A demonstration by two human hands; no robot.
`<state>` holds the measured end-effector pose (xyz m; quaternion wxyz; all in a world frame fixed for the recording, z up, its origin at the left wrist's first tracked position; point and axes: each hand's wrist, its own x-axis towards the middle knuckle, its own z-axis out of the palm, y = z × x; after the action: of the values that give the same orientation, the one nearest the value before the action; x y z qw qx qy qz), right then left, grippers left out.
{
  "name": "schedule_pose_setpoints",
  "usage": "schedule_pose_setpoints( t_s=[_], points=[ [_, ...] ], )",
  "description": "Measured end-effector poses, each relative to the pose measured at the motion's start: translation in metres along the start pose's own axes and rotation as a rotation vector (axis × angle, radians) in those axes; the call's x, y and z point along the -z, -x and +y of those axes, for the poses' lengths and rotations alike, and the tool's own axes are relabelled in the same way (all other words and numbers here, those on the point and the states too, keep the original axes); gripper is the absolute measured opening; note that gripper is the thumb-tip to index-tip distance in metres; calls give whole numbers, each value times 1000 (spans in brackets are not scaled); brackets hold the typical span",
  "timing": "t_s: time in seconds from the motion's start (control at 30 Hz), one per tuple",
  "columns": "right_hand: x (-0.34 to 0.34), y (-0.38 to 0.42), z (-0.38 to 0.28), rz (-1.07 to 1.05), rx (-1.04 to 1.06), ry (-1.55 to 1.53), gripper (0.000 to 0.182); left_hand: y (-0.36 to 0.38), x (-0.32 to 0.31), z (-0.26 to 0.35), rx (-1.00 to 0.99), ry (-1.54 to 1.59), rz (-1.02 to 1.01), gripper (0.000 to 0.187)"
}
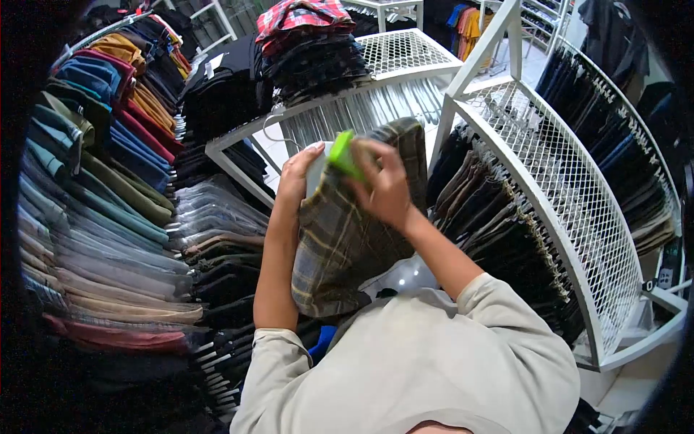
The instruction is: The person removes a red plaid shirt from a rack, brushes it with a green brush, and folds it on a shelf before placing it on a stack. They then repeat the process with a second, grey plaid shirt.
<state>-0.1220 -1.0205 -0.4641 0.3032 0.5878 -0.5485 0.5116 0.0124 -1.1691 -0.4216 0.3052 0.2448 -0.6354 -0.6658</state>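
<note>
A grey, brown and yellow plaid shirt (329,249) hangs in front of my chest. My left hand (293,173) is closed at its upper left edge, fingers beside a pale flat piece (316,172) that may be part of a hanger. A thin curved hook (273,130) shows just beyond that hand. At the top of the shirt, my right hand (387,181) is blurred by motion, its fingers curled around a bright green object (343,153). The exact kind of the green object cannot be made out.
Trousers in many colours (123,210) hang densely on the left. A white mesh-topped rack (571,195) with dark garments below stands at right. Ahead, folded clothes (311,65) are piled on another white rack (408,52) with hangers beneath.
</note>
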Motion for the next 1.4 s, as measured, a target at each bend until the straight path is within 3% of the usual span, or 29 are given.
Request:
schedule_pose_setpoints(
  t_s=[0.13,0.2,0.27,0.33,0.4,0.47,0.53,0.57,0.6,0.63,0.77,0.8,0.9,0.93,1.0,1.03,1.07,1.13,1.17,1.2,1.27,1.3,1.33,1.4],
  points=[
    [9,14,71,-29,-711,247,64,8,4,5,77,-23,-9,39],
    [17,15,70,54,-626,284,64,-1,11,-11,47,-6,-16,34],
    [29,2,24,51,-536,12,69,0,1,-17,18,13,6,31],
    [27,1,-1,-88,-243,-44,76,15,-19,2,47,-61,-39,30],
    [18,11,16,-55,-188,65,76,20,-29,6,-11,9,-111,29],
    [18,26,64,-83,-442,149,72,28,-31,15,-63,-102,-94,27],
    [32,28,97,-260,-920,244,63,35,-29,14,-113,-156,-96,28],
    [40,30,100,-169,-817,233,59,30,-25,-1,-184,-160,-73,32],
    [45,28,102,-73,-702,225,55,38,-29,7,-112,-163,-57,30],
    [54,13,82,-55,-704,76,55,40,-32,9,-129,-159,-87,26],
    [51,-3,29,-281,-368,-253,60,48,-44,-6,-247,-255,-155,18],
    [49,2,39,-274,-369,-250,60,51,-45,-3,-272,-273,-159,17],
    [40,34,119,-346,-670,239,58,72,-41,12,-296,-441,-114,18],
    [48,29,124,-321,-628,300,52,81,-41,18,-297,-441,-111,18],
    [60,10,101,-141,-618,97,50,85,-40,28,-463,-748,-74,19],
    [65,-6,77,-121,-552,-6,51,85,-39,23,-444,-723,-69,24],
    [69,-19,53,-174,-512,-117,53,84,-39,19,-431,-723,-71,24],
    [66,-26,32,-309,-214,-280,56,79,-40,12,-656,-892,-37,21],
    [60,-23,32,-385,-201,-322,57,78,-38,5,-656,-933,-48,24],
    [54,-15,46,-378,-201,-320,57,76,-34,0,-735,-975,-73,27],
    [48,1,94,-332,-392,-109,56,78,-26,-8,-770,-1060,-87,32],
    [51,5,112,-365,-564,124,52,79,-22,-12,-770,-1056,-78,32],
    [55,8,121,-356,-522,423,50,80,-17,-16,-792,-1071,-101,34],
    [60,9,115,-147,-589,183,48,77,-12,-19,-852,-1097,-112,38]
  ],
)
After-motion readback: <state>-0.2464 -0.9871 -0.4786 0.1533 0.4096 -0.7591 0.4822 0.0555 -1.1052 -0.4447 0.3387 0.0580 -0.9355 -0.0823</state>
